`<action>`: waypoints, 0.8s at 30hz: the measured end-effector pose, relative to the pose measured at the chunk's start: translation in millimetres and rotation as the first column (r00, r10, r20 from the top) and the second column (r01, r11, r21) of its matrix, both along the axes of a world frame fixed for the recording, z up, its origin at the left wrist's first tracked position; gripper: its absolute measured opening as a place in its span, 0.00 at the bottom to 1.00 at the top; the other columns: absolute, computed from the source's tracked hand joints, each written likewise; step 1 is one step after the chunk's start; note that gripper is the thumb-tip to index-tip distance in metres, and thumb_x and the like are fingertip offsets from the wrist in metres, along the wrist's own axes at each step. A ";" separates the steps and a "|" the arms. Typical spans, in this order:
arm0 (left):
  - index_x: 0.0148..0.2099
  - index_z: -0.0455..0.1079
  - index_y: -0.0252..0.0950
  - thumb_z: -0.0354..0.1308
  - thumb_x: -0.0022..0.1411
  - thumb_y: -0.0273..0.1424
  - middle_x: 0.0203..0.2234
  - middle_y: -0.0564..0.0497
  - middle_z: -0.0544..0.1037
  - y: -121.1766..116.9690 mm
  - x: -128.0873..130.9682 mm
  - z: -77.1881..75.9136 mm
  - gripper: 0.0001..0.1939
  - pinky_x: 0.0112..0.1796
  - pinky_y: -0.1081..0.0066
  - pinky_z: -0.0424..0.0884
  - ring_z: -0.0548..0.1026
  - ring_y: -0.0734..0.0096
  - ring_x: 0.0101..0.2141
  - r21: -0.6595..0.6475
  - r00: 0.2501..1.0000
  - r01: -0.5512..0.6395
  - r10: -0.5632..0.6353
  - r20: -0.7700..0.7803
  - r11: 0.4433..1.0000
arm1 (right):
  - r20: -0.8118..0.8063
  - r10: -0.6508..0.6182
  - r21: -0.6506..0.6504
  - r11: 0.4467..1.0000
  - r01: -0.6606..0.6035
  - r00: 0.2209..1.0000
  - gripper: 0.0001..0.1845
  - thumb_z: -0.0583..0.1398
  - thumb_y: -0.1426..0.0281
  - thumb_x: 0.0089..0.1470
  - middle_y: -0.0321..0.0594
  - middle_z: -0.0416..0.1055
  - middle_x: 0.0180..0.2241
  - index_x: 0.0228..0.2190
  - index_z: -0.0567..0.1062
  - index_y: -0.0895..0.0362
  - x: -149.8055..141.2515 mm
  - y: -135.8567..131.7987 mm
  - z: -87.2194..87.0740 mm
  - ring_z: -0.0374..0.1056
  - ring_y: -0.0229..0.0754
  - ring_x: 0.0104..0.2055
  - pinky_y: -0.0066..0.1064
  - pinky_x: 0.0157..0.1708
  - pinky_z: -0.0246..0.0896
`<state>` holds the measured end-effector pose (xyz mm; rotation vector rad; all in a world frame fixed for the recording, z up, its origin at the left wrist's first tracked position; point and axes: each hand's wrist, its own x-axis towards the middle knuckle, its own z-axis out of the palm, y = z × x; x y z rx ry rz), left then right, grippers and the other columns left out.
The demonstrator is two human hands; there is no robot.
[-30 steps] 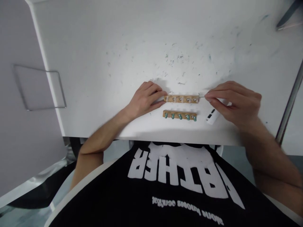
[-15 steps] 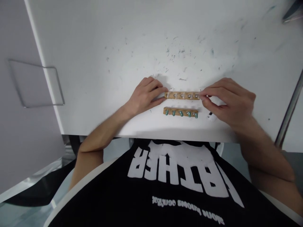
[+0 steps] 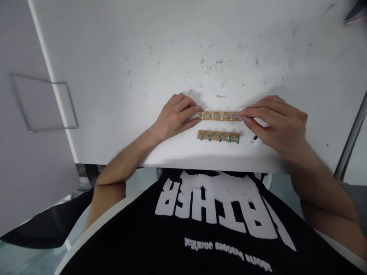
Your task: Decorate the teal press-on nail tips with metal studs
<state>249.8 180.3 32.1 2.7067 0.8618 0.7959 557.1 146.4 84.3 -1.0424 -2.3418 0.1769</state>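
Note:
Two short wooden strips lie side by side near the front edge of the white table (image 3: 120, 57). The far strip (image 3: 220, 115) carries a row of clear, silvery pieces. The near strip (image 3: 218, 136) carries a row of teal pieces and lies untouched. My left hand (image 3: 174, 116) is closed, its fingertips pinching the far strip's left end. My right hand (image 3: 276, 124) is closed too, thumb and forefinger pinched against that strip's right end. No metal rod shows there now.
A small white and black object (image 3: 256, 141) lies partly under my right hand. A wire frame (image 3: 43, 101) hangs on the grey panel to the left. A metal pole (image 3: 351, 139) slants down at the right. The tabletop bears scattered dark marks.
A thin metal rod stuck out of the far strip's right end, held by my right fingers. My right hand has moved left up to the strip, and the rod is no longer visible.

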 end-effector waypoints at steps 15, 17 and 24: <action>0.53 0.71 0.39 0.60 0.70 0.40 0.39 0.48 0.78 -1.0 -0.6 -0.6 0.14 0.40 0.64 0.68 0.72 0.66 0.40 -0.032 1.000 -0.003 0.003 -0.002 0.999 | -0.010 0.030 -0.024 0.999 -0.030 1.000 0.12 0.63 0.76 0.54 0.28 0.73 0.40 0.42 0.74 0.56 0.6 -1.5 -1.5 0.68 0.26 0.41 0.23 0.43 0.67; 0.53 0.71 0.39 0.60 0.70 0.40 0.39 0.48 0.78 -0.8 -0.2 -0.4 0.14 0.39 0.65 0.68 0.71 0.66 0.39 -0.019 1.000 -0.003 0.003 0.004 1.000 | -0.016 0.034 -0.021 0.999 -0.035 0.999 0.13 0.64 0.77 0.54 0.28 0.73 0.40 0.42 0.74 0.56 1.6 -1.8 -1.2 0.68 0.26 0.41 0.23 0.44 0.67; 0.52 0.72 0.38 0.60 0.70 0.40 0.38 0.48 0.78 -0.9 -0.2 0.0 0.14 0.39 0.65 0.68 0.71 0.66 0.39 -0.012 1.000 -0.006 0.006 0.008 1.000 | -0.039 0.064 -0.007 0.998 -0.065 0.997 0.11 0.65 0.76 0.53 0.29 0.73 0.37 0.40 0.74 0.58 2.0 -0.7 2.2 0.67 0.24 0.40 0.21 0.42 0.65</action>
